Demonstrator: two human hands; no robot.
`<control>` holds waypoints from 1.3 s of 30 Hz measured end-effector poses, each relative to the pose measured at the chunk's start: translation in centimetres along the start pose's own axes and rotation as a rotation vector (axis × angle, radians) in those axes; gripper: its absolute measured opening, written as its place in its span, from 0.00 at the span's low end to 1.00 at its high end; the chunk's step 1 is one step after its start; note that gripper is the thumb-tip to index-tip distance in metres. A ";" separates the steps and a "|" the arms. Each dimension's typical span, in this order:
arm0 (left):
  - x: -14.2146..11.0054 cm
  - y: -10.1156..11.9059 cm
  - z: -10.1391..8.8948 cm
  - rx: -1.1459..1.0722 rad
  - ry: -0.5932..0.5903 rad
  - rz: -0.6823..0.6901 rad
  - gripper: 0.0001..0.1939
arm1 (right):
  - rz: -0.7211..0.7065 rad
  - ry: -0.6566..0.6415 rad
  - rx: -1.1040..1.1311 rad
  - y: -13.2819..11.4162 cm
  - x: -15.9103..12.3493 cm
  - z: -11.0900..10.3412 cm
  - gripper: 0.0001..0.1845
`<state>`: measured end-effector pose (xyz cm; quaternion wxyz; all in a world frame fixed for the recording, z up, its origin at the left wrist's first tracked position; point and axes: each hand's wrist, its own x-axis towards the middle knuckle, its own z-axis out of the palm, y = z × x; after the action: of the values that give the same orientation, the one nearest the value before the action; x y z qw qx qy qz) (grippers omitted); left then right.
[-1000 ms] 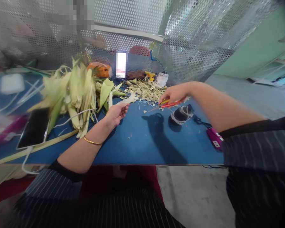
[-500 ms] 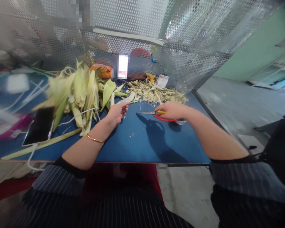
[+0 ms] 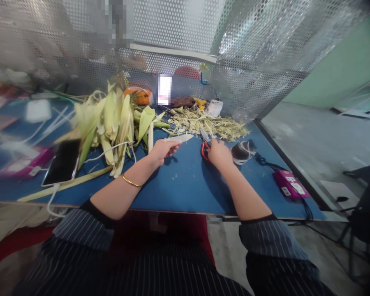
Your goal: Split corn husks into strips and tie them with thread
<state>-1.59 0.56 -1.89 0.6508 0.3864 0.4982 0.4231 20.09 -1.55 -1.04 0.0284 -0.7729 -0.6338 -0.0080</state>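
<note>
Scissors [image 3: 204, 150] R of husk strip [image 3: 182, 138] – scraps [image 3: 209, 123] behind – husk bunch [image 3: 110, 118] L, on tbl [image 3: 181, 187].

A thin gold bangle [image 3: 131, 181] accompanies dark pinstriped sleeves [image 3: 277, 240] with black bands [image 3: 257, 219].

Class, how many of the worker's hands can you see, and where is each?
2. The left hand holds a pale strip, right of the heaped husks; the right hand holds red-handled scissors, near the shredded pile. Some fingers are hidden.
</note>
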 end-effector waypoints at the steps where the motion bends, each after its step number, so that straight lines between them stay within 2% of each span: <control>1: -0.1 -0.1 0.1 0.023 -0.009 0.007 0.05 | -0.047 0.062 -0.003 -0.2 -0.3 -0.7 0.22; 2: -0.2 -0.2 0.3 0.043 -0.017 0.017 0.05 | -0.096 0.150 0.024 -0.5 -0.6 -1.4 0.22; 4: -0.3 -0.4 0.6 0.078 -0.033 0.051 0.05 | -0.220 0.291 0.273 -1.4 -0.9 -2.5 0.22; 6: -0.6 -0.6 0.9 0.083 -0.059 0.081 0.05 | -0.308 0.217 0.635 -2.8 -0.8 -2.8 0.23; 8: -0.8 -0.8 1.1 0.052 -0.074 0.078 0.05 | -0.257 0.103 0.891 -4.2 -0.3 -2.0 0.24; 11: -1.1 -0.7 1.1 0.050 -0.114 0.030 0.06 | -0.192 0.126 1.157 -5.0 0.6 0.0 0.14; 13: -1.3 -0.3 1.0 0.099 -0.189 -0.006 0.09 | -0.160 0.174 1.225 -4.6 1.0 0.9 0.12; 15: -1.4 0.2 0.8 0.111 -0.238 -0.029 0.15 | -0.187 0.200 1.202 -3.5 1.2 1.0 0.13; 19: -1.4 0.7 0.6 0.180 -0.156 0.016 0.25 | -0.377 0.091 1.079 -2.0 1.1 -0.2 0.15; 21: -1.4 0.6 0.7 0.303 -0.165 0.067 0.19 | -0.427 0.049 1.024 -1.9 0.9 -0.7 0.16; 24: -1.7 0.3 0.9 0.432 -0.217 0.125 0.07 | -0.442 0.054 1.017 -2.0 1.0 -0.6 0.17; 26: -1.8 0.2 1.0 0.440 -0.237 0.123 0.07 | -0.413 0.084 1.056 -1.8 1.4 -0.3 0.17; 28: -1.8 0.1 1.0 0.422 -0.226 0.110 0.08 | -0.307 0.183 1.096 -1.4 1.9 0.0 0.15; 29: -1.7 0.0 1.0 0.399 -0.200 0.104 0.07 | -0.239 0.276 1.101 -1.2 2.1 0.0 0.14; 31: -1.4 -0.1 0.9 0.314 -0.132 0.090 0.06 | -0.149 0.545 1.057 -0.8 2.1 -0.2 0.11; 32: -1.3 -0.1 0.9 0.254 -0.095 0.081 0.06 | -0.171 0.670 1.013 -0.8 1.9 -0.4 0.09; 33: -1.2 -0.1 0.8 0.186 -0.060 0.072 0.07 | -0.249 0.771 0.958 -0.8 1.6 -0.6 0.06; 34: -1.1 -0.1 0.8 0.117 -0.033 0.061 0.08 | -0.388 0.801 0.909 -1.1 1.1 -0.7 0.04; 36: -1.1 0.0 0.8 -0.005 0.009 0.046 0.09 | -0.731 0.706 0.816 -1.9 0.1 -0.7 0.04; 37: -1.2 0.1 0.8 -0.056 0.022 0.043 0.08 | -0.854 0.653 0.751 -2.4 -0.4 -0.5 0.04; 39: -1.5 0.3 0.9 -0.125 0.021 0.047 0.08 | -0.972 0.644 0.599 -3.4 -1.2 0.1 0.09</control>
<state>-1.01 -0.80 -0.98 0.6583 0.3521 0.4682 0.4727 16.51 -2.09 -1.06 0.4238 -0.3160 -0.8456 -0.0741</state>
